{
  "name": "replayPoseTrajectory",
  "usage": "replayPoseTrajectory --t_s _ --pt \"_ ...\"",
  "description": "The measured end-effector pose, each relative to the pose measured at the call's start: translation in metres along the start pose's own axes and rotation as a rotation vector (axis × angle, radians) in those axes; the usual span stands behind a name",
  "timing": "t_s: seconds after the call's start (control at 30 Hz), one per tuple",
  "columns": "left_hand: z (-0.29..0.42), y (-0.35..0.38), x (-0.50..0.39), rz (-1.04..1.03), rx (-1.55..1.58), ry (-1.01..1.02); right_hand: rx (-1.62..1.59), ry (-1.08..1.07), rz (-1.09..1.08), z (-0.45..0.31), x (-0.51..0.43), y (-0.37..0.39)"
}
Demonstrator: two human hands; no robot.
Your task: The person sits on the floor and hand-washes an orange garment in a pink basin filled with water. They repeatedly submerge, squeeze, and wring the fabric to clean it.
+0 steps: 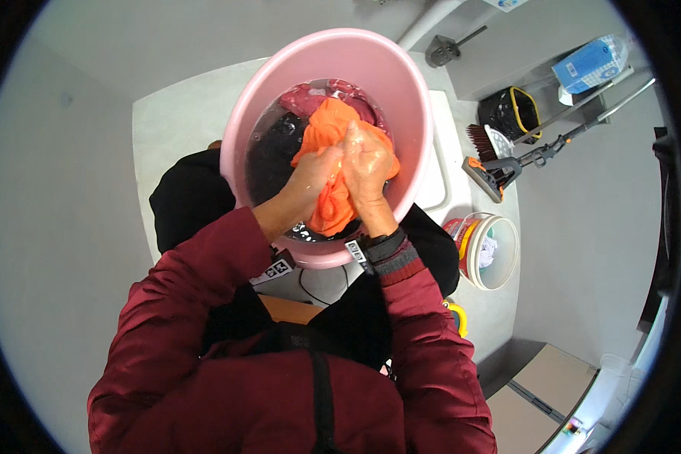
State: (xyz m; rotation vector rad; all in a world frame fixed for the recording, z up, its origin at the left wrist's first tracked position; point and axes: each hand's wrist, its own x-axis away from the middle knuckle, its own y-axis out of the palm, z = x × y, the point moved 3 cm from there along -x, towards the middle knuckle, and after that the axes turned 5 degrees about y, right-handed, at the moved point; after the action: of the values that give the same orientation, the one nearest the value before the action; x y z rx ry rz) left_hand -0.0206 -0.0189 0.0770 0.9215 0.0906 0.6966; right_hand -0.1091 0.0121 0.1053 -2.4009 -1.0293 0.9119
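A large pink plastic basin stands in front of me with water and wet cloth in it. My left hand and my right hand are close together over its middle, both wet and gripping a bunched orange cloth. Part of that cloth hangs down between my wrists towards the near rim. Dark red patterned cloth lies in the water beyond it. Black cloth lies in the water to the left. The fingertips are partly hidden in the folds.
At right are a white bucket, a broom, a flat floor-cleaning tool and a black-lined bin. A toilet brush holder stands by the back wall. A white floor tray shows beside the basin; my knees flank the basin's near side.
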Motion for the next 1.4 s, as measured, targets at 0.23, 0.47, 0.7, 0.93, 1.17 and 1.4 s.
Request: replayPoseTrajectory --t_s 0.23,0.47,0.7,0.93,1.17,1.4 --pt "0.036 -0.008 -0.009 0.099 -0.071 0.097 -0.552 0.579 -0.448 0.022 -0.004 -0.013" --pt "0.047 -0.044 -0.013 0.251 -0.213 0.149 -0.487 0.269 -0.342 0.037 -0.007 -0.033" --pt "0.004 -0.021 -0.005 -0.107 0.387 -0.359 -0.198 -0.368 -0.117 -0.051 0.017 -0.001" --pt "0.003 -0.018 0.003 -0.258 -0.885 0.569 0.170 -0.053 -0.007 0.000 -0.012 0.001" --pt "-0.013 -0.023 -0.003 -0.090 -0.232 0.061 0.098 0.042 -0.005 -0.016 -0.007 -0.009" --pt "-0.004 -0.019 0.000 -0.094 -0.228 0.005 0.051 0.064 -0.025 0.000 0.000 -0.005"
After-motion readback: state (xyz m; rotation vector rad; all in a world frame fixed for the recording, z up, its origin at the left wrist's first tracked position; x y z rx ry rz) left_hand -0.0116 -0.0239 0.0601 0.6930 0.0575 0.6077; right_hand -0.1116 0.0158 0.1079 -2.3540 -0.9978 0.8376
